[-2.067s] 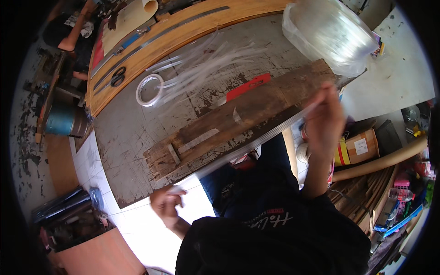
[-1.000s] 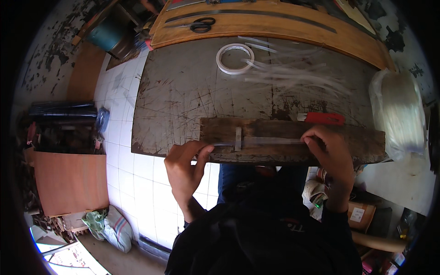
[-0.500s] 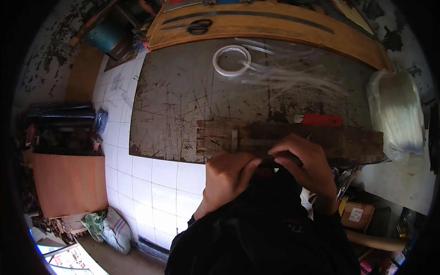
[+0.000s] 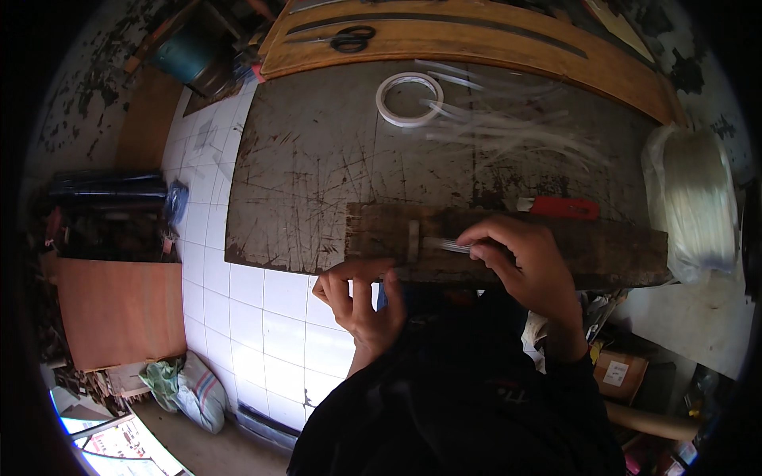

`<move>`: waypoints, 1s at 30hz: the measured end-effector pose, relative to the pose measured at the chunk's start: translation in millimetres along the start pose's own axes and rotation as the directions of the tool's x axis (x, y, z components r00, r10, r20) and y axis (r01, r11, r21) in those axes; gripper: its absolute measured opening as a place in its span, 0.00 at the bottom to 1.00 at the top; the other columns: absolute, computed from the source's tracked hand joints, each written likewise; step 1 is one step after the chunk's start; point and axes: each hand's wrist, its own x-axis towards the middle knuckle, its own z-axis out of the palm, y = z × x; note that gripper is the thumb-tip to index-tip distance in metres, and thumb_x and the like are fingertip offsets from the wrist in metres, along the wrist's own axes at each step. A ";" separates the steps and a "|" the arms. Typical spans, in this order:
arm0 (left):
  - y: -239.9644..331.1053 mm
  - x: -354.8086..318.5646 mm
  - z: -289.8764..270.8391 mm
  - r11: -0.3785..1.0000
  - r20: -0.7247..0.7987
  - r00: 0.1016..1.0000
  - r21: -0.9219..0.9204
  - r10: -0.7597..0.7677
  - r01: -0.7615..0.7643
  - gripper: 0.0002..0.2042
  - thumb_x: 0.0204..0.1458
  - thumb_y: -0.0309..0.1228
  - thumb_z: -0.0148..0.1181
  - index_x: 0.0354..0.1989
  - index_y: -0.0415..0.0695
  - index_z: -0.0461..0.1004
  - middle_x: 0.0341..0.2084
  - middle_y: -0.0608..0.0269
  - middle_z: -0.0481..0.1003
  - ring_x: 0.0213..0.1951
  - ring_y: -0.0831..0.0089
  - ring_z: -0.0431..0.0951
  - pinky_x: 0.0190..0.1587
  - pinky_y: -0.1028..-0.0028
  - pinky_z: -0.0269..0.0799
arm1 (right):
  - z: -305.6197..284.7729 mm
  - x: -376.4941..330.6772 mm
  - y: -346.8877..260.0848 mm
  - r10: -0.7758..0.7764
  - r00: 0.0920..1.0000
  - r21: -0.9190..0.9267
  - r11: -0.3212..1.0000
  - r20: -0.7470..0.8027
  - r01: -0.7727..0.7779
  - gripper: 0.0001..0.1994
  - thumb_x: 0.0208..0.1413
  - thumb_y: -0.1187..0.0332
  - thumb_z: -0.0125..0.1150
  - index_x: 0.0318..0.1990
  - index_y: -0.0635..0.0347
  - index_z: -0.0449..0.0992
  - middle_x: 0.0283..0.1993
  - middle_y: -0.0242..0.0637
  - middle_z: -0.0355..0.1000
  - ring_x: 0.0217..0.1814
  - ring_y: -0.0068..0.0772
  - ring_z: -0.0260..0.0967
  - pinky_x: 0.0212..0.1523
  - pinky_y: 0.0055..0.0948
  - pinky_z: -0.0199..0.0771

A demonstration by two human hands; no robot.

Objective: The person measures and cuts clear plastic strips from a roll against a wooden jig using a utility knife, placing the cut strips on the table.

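Note:
A dark, worn wooden plank (image 4: 619,247) lies along the near edge of the scratched table, with a small upright wooden piece (image 4: 413,240) fixed across it. Over the plank, my right hand (image 4: 528,258) pinches a short clear plastic strip (image 4: 446,243) whose end points left toward that piece. My left hand (image 4: 361,297) is at the plank's near left edge, index finger stretched along it and thumb apart, with nothing seen in it. Just beyond the plank, near my right hand, rests a red utility knife (image 4: 562,208).
Loose clear plastic strips (image 4: 516,127) lie on the dark tabletop (image 4: 302,166) beside a white tape roll (image 4: 382,97). Black scissors (image 4: 352,39) and a long metal ruler (image 4: 476,26) lie on a wooden board at the back. A wrapped coil of clear tubing (image 4: 690,206) stands at the right.
My hands were close together at the plank's near edge and have parted. The left moved left and its fingers spread; the right rose over the plank with the clear strip.

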 end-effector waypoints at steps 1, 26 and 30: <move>0.2 -0.6 0.6 1.000 0.000 1.000 0.001 -0.001 0.001 0.02 0.45 0.26 0.57 0.28 0.47 0.73 0.28 0.68 0.69 0.34 0.70 0.67 0.41 0.70 0.57 | -0.6 0.6 -1.7 0.022 1.000 -0.005 1.000 0.015 -0.022 0.05 0.54 0.74 0.53 0.37 0.63 0.72 0.33 0.40 0.74 0.34 0.37 0.74 0.33 0.29 0.71; -0.1 -5.9 13.3 0.999 0.038 0.998 -0.015 0.051 -0.051 0.11 0.39 0.26 0.64 0.32 0.57 0.77 0.34 0.71 0.66 0.37 0.71 0.62 0.41 0.69 0.50 | 7.7 9.7 8.3 -0.028 0.999 0.002 1.000 0.023 0.028 0.06 0.54 0.75 0.51 0.37 0.63 0.72 0.35 0.42 0.73 0.34 0.40 0.73 0.35 0.33 0.71; -0.1 -5.9 13.2 0.999 0.038 0.998 -0.009 0.047 -0.047 0.10 0.39 0.27 0.64 0.31 0.57 0.77 0.34 0.71 0.66 0.37 0.72 0.62 0.41 0.69 0.50 | 8.1 9.9 8.2 -0.028 0.998 -0.033 0.999 0.049 0.029 0.06 0.54 0.74 0.50 0.38 0.63 0.72 0.35 0.42 0.73 0.35 0.41 0.72 0.36 0.34 0.70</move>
